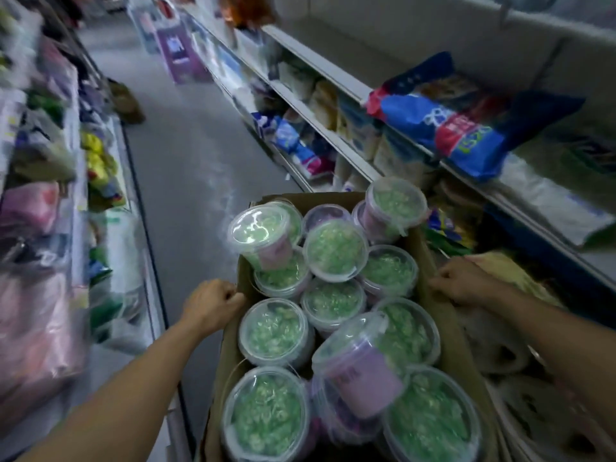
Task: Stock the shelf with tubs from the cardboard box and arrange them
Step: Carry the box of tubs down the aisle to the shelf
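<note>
A brown cardboard box (446, 315) fills the lower middle of the head view, carried in front of me above the aisle floor. It is packed with several clear plastic tubs (335, 250) of green pieces with pale purple labels; some lie tilted on top, such as one tub (261, 236) at the far left corner. My left hand (213, 303) is closed on the box's left wall. My right hand (465, 281) grips the right wall. A white shelf (350, 80) runs along the right, with bare space on its upper level.
A blue and red bag (466, 118) lies on the right shelf over stacked packets. Pale ring-shaped goods (500, 348) sit low at the right. Bagged goods (36, 211) fill the left shelving. A grey floor aisle (186, 155) runs ahead, with a purple display (181, 55) farther down.
</note>
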